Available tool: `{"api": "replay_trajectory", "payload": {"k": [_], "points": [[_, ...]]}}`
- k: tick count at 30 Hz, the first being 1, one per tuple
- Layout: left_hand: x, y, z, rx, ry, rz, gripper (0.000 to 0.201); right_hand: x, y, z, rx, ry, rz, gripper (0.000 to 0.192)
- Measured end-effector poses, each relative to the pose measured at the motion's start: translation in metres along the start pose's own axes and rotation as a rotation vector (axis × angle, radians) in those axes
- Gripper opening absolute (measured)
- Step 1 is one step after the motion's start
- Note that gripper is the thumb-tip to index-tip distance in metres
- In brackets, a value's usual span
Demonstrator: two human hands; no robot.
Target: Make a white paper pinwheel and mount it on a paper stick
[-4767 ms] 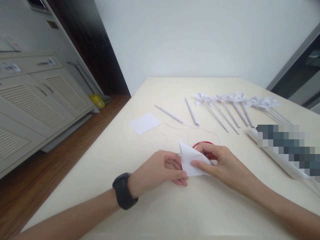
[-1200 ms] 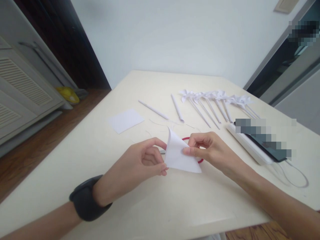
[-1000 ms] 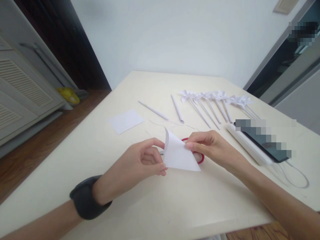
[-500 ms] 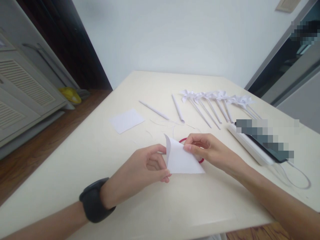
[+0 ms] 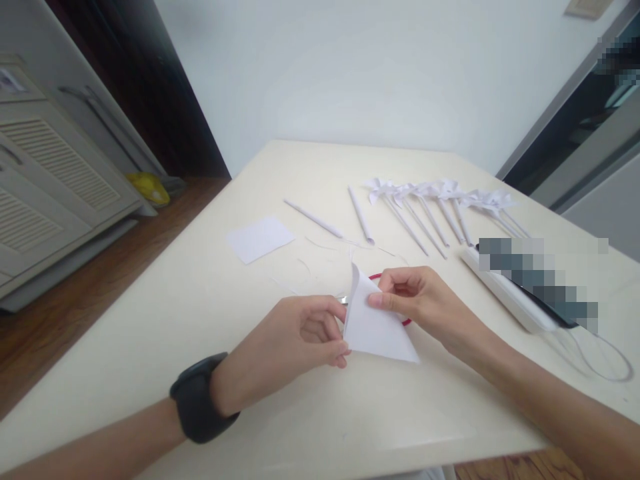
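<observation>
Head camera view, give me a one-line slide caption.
Both hands, left and right, fold a white paper sheet above red-handled scissors on a cream table.

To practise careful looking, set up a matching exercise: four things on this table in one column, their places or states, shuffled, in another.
1 folded white paper
2 flat paper square
3 pinwheels
4 black wristband

a in a row at the far right
b on the left arm
c held between both hands
d lying alone at the far left

Pairs: 1-c, 2-d, 3-a, 4-b
</observation>
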State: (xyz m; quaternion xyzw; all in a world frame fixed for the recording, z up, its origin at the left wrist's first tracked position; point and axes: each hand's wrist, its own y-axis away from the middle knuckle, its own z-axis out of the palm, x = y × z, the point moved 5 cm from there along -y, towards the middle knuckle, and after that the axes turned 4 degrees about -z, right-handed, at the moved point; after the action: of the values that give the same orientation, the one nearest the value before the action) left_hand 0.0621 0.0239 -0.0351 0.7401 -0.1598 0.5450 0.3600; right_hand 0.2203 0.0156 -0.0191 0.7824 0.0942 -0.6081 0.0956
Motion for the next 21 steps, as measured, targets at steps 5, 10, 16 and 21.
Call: {"api": "replay_trajectory", "payload": {"k": [5, 10, 16, 21], "points": [[-0.001, 0.000, 0.001, -0.035, 0.004, 0.007, 0.015, -0.006, -0.006, 0.003, -0.053, -0.008, 0.019, 0.017], [0.004, 0.002, 0.003, -0.085, -0.015, 0.000, 0.015, -0.007, -0.008, 0.000, -0.001, -0.014, 0.004, 0.021], [0.012, 0.006, 0.005, -0.101, -0.010, -0.015, 0.016, -0.012, -0.003, -0.002, 0.069, 0.042, -0.022, 0.023], [0.011, 0.006, 0.005, -0.147, -0.017, -0.045, 0.014, -0.020, -0.005, 0.001, 0.036, 0.045, -0.048, 0.016]]}}
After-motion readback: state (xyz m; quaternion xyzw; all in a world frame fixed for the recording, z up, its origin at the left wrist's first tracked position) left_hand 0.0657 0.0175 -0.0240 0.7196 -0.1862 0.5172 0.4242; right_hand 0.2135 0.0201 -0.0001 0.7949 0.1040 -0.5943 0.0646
